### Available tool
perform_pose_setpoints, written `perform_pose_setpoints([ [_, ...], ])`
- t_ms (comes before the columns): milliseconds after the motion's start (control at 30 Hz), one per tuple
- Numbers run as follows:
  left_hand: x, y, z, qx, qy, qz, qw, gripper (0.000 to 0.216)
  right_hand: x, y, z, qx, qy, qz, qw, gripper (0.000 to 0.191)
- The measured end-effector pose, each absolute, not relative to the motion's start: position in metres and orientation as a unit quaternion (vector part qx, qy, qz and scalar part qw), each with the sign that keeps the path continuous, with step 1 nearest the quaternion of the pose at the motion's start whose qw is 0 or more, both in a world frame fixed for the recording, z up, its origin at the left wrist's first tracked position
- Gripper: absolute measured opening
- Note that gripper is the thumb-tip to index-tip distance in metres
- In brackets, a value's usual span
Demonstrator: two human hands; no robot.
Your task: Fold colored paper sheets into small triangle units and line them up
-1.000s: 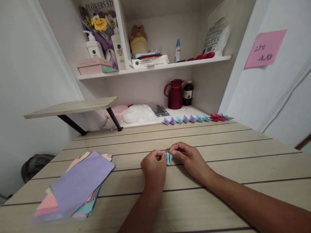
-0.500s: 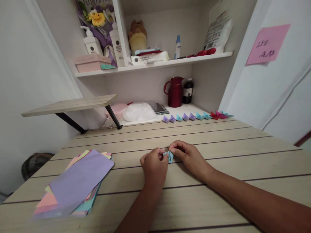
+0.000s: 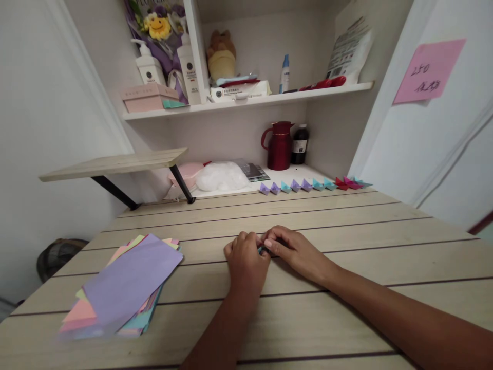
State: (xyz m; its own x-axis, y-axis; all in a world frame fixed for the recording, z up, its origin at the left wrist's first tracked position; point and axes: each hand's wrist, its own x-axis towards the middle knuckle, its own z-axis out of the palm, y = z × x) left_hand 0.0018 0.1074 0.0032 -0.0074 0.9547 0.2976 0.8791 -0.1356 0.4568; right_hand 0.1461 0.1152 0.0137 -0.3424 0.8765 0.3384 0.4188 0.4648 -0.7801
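My left hand [image 3: 246,257] and my right hand [image 3: 288,246] meet at the middle of the wooden table [image 3: 346,231], fingers pinched together on a small folded light-blue paper piece [image 3: 262,250]. Only a sliver of the paper shows between the fingertips; the rest is hidden by both hands. A stack of coloured paper sheets [image 3: 127,282], purple on top, lies to the left of my left hand.
A row of small folded paper pieces [image 3: 311,185] in purple, blue and red lines the table's far edge. Behind it stand a red jug [image 3: 278,146] and a dark bottle [image 3: 299,145]. A raised wooden board [image 3: 115,164] sits at the back left. Shelves above hold bottles and boxes.
My hands have closed together over the blue paper piece, which showed clearly between them before and is now nearly covered. The view has shifted slightly.
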Motion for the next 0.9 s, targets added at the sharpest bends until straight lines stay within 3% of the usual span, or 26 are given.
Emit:
perform_pose_setpoints([
  [233,0.001,0.108,-0.001,0.696,0.647,0.300,0.085,0.005,0.140,0.112,0.014,-0.457,-0.782,0.191,0.379,0.017],
  [900,-0.014,0.110,0.004,0.691,0.579,0.382,0.202,0.019,0.135,0.122,0.004,-0.474,-0.803,0.150,0.330,0.021],
])
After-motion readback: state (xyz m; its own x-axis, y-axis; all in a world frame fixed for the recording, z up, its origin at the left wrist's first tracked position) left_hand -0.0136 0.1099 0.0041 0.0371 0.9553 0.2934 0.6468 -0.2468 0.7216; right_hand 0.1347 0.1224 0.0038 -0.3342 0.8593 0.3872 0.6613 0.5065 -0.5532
